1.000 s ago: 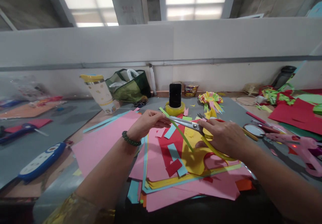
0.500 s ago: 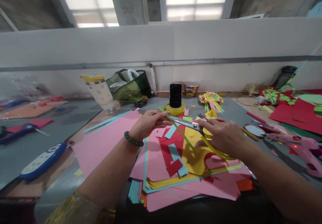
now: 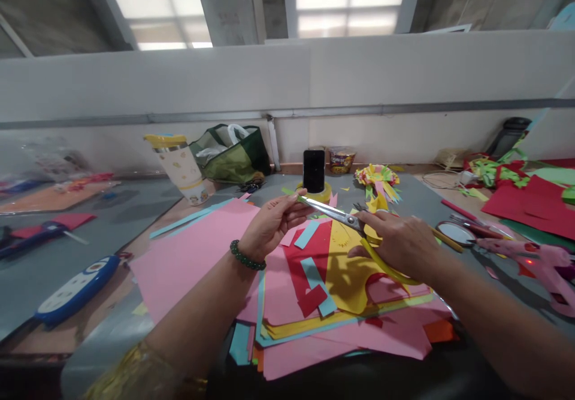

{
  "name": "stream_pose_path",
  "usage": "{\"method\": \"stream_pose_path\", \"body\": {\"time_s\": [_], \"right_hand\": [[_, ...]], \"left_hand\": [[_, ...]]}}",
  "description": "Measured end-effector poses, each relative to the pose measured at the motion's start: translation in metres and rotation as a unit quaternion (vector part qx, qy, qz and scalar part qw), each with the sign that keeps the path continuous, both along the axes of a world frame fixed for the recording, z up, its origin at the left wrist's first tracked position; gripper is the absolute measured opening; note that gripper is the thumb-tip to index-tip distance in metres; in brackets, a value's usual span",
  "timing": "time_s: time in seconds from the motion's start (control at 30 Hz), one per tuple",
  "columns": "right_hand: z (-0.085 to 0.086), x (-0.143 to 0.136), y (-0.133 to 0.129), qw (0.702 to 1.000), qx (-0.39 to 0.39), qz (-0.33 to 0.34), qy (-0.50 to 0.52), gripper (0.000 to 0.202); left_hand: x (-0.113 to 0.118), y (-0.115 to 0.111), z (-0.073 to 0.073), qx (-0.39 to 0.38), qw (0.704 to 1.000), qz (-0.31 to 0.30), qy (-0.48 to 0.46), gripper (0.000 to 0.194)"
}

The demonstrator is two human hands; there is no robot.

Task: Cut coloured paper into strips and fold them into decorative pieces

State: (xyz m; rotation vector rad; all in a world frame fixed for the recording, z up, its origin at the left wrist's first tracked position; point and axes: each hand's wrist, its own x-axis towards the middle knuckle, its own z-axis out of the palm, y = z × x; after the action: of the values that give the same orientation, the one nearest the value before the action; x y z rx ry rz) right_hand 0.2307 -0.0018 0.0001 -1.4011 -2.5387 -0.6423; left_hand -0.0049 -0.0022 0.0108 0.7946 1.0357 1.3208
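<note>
My left hand point(image 3: 277, 221), with a dark green bead bracelet on its wrist, pinches a narrow green paper strip point(image 3: 287, 192) between thumb and fingertips. Most of that strip is hidden by the fingers and the blades. My right hand point(image 3: 402, 244) grips a pair of scissors point(image 3: 330, 211) by the yellow handles. Their metal blades point left and lie together along the strip, the tips reaching the left fingertips. Below both hands is a stack of coloured sheets point(image 3: 296, 334), with a yellow sheet point(image 3: 345, 286), a red sheet point(image 3: 294, 256) and small blue and red scraps on top.
A phone point(image 3: 313, 171) stands upright on a yellow tape roll point(image 3: 321, 194). A tumbler point(image 3: 182, 172) and a green bag point(image 3: 236, 157) are behind on the left. A blue-and-white power strip point(image 3: 78, 289) lies left. To the right are a paper-strip pompom point(image 3: 376, 175) and a pink glue gun point(image 3: 532, 259).
The green strip's long end, which hung diagonally below the blades, no longer shows there. My left hand has shifted slightly right and down, and the scissor blades have come together.
</note>
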Motion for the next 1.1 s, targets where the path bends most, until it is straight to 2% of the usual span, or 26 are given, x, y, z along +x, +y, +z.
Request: {"method": "stream_pose_path", "body": {"time_s": [0.33, 0.6, 0.8, 1.1], "right_hand": [[-0.003, 0.0, -0.001, 1.0, 0.013, 0.004, 0.017, 0.063], [0.0, 0.0, -0.003, 1.0, 0.015, -0.009, 0.013, 0.063], [0.001, 0.0, -0.004, 1.0, 0.023, -0.005, 0.015, 0.063], [0.004, -0.001, -0.007, 0.999, 0.023, -0.002, 0.028, 0.059]], "left_hand": [[0.009, 0.001, -0.011, 0.044, 0.996, 0.018, -0.075, 0.018], [0.01, 0.0, -0.009, 0.052, 0.996, 0.027, -0.065, 0.024], [0.012, -0.003, -0.006, 0.059, 0.996, 0.027, -0.054, 0.037], [0.017, -0.003, -0.007, 0.049, 0.994, 0.038, -0.087, 0.033]]}}
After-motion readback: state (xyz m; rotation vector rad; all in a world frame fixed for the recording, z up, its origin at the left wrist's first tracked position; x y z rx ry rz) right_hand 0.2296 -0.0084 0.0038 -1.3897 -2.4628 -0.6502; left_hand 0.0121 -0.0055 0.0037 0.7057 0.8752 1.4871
